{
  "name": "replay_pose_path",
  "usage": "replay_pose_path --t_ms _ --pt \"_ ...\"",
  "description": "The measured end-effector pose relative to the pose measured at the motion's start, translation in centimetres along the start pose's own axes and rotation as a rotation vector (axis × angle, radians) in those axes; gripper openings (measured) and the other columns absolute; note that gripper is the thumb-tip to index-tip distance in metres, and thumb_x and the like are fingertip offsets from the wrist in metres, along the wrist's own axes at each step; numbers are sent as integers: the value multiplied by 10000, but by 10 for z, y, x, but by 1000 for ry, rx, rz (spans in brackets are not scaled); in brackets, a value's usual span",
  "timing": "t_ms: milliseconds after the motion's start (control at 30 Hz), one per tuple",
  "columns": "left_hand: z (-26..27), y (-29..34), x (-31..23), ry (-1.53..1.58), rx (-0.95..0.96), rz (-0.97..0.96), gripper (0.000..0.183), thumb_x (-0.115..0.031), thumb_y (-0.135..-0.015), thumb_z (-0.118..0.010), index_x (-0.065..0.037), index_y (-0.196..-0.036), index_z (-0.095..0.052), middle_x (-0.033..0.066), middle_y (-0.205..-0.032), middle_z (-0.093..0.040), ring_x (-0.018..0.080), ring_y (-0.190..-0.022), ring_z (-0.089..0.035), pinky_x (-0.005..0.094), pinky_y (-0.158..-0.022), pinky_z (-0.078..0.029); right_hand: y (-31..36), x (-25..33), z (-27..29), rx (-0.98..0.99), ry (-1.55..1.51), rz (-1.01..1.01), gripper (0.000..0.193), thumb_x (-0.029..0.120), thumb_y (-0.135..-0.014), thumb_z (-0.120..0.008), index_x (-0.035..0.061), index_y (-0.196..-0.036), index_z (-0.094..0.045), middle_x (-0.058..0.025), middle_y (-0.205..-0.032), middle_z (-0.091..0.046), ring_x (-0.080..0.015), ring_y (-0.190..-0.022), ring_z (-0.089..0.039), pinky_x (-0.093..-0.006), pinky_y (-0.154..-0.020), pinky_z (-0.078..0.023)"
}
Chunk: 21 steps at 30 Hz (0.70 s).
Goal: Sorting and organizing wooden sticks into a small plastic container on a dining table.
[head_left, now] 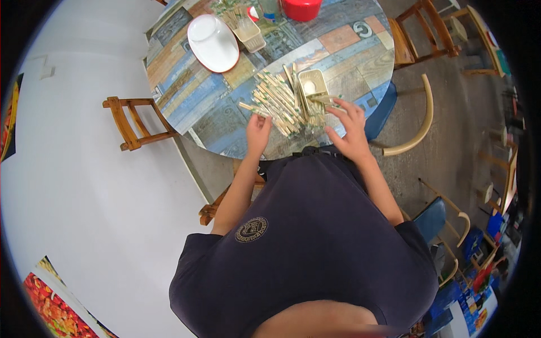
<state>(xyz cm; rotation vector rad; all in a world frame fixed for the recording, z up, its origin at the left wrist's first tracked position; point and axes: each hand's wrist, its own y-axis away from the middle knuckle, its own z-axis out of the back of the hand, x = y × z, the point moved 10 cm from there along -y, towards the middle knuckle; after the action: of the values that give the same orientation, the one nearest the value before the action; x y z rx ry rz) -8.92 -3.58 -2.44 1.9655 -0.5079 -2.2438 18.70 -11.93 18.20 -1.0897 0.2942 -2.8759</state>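
A loose pile of wrapped chopsticks (277,101), pale with green at some ends, lies on the near part of the round table. At its left edge my left hand (259,134) is closed, fingers curled against the end of a chopstick. My right hand (351,128) is on the pile's right side, thumb and fingers apart. Its fingertips are beside a few chopsticks lying across the near rim of a small cream plastic basket (313,76). Something white shows inside that basket. Whether the right fingertips touch those chopsticks is hard to see.
Farther back on the patterned table (363,67) are a white oval tray (217,48) with a red rim, another cream basket (249,36) with thin sticks beyond it, and a red bowl (302,8). Wooden chairs (138,123) and a blue-seated chair (383,112) surround the table.
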Motion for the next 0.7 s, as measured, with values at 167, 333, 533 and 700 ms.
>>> replay_pose_path --t_ms 167,333,533,700 --pt "-39 3 -88 77 49 -216 169 -137 -991 -696 11 -1064 -663 47 -858 -678 109 -741 -637 280 -641 -508 11 -14 28 -185 -69 -72 400 188 -858 -747 124 -1246 -673 -105 -1403 -569 -360 -1274 -477 -477 -1094 -361" --pt "-94 19 -164 -194 194 -517 141 -98 -940 -724 -22 -1059 -732 86 -969 -696 176 -761 -677 297 -653 -535 6 -18 32 -213 -257 -94 383 119 -883 -736 65 -1255 -661 -163 -1348 -571 -350 -1231 -557 -432 -1057 -431" --pt "-144 4 -136 -447 423 -455 203 -129 -887 -735 -69 -1082 -739 104 -1002 -671 270 -856 -691 381 -760 -552 3 -20 42 -273 -246 -93 383 101 -885 -732 59 -1259 -657 -159 -1317 -573 -317 -1169 -598 -405 -1008 -468" --pt "-161 -4 -123 -584 511 -387 244 -126 -877 -726 -68 -1115 -732 115 -1008 -659 276 -891 -676 396 -818 -545 -6 -18 28 -155 -384 -141 393 117 -881 -748 73 -1261 -659 -124 -1262 -597 -239 -1007 -632 -356 -853 -519"
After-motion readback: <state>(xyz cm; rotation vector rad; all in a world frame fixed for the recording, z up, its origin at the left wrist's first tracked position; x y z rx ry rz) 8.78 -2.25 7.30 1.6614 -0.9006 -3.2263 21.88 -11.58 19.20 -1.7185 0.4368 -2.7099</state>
